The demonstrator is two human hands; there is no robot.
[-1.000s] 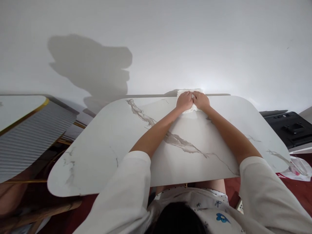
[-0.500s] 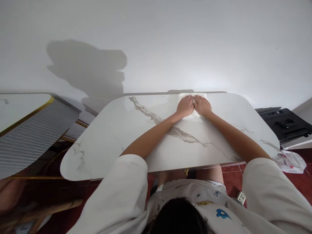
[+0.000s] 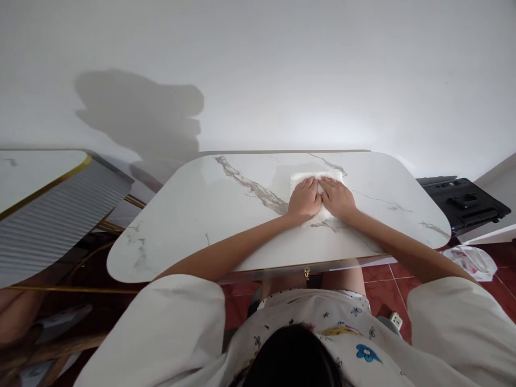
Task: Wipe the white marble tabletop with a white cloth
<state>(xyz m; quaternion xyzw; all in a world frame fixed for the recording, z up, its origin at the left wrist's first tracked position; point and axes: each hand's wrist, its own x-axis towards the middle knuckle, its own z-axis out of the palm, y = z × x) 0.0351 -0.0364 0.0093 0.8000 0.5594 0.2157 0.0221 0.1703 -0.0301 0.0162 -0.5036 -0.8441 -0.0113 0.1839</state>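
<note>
Slid nearer: flat white cloth (image 3: 323, 214).

"How does the white sheet (image 3: 322, 215) look?"
"Spread flat, partly hidden; cloth or paper, I can't tell."
"Where?"
"On the marbled white tabletop (image 3: 242, 209), right of centre, in from every edge."

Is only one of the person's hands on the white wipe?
No: the left hand and right hand both rest on the white wipe, side by side on the tabletop.
</note>
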